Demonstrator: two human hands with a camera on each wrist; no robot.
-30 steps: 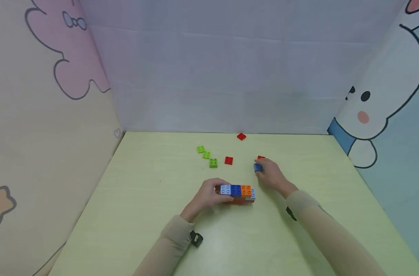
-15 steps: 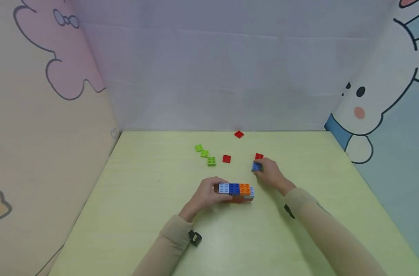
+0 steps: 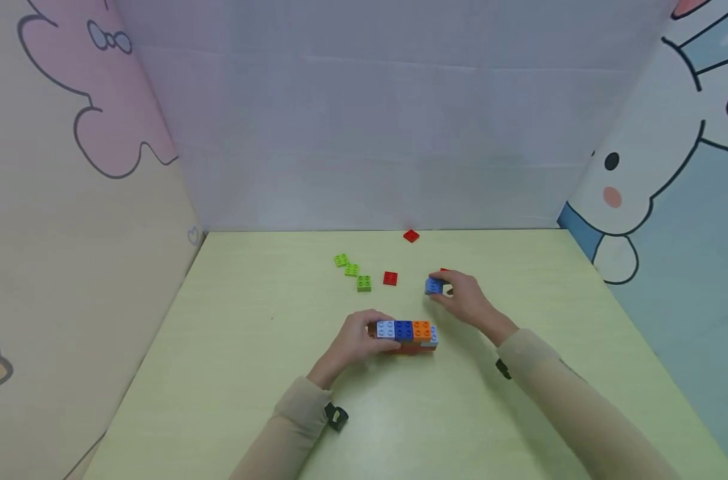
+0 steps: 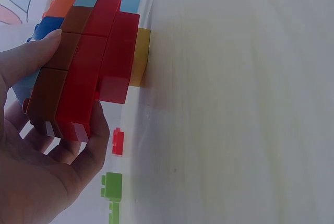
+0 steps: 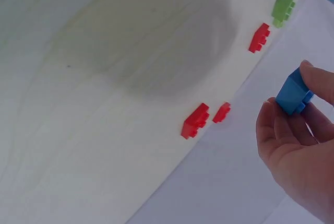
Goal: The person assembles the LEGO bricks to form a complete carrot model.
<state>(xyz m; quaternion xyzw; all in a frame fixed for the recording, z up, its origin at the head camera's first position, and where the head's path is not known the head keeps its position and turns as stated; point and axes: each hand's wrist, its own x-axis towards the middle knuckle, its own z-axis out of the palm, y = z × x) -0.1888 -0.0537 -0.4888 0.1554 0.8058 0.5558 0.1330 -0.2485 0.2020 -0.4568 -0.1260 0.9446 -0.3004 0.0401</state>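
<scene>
My left hand (image 3: 364,337) grips the left end of a stack of building bricks (image 3: 404,331). Its top row shows light blue, dark blue and orange bricks. Seen from the left wrist, the stack (image 4: 86,59) has brown and red layers beneath and a yellow brick (image 4: 142,57) at the bottom. The thumb presses its studded side while fingers curl under the end. My right hand (image 3: 465,299) pinches a blue brick (image 3: 434,286) between thumb and fingers. In the right wrist view this blue brick (image 5: 293,94) is held apart from the table, studs facing away from it.
Several loose bricks lie beyond the hands. Green bricks (image 3: 364,284) form a slanting line left of a red brick (image 3: 391,279). Another red brick (image 3: 411,236) lies by the table's back edge; one more (image 3: 445,270) is mostly hidden behind my right hand.
My right hand has lifted the blue brick and moved it slightly left, away from the red brick behind it. The left hand keeps its hold on the stack. The head view has shifted slightly.
</scene>
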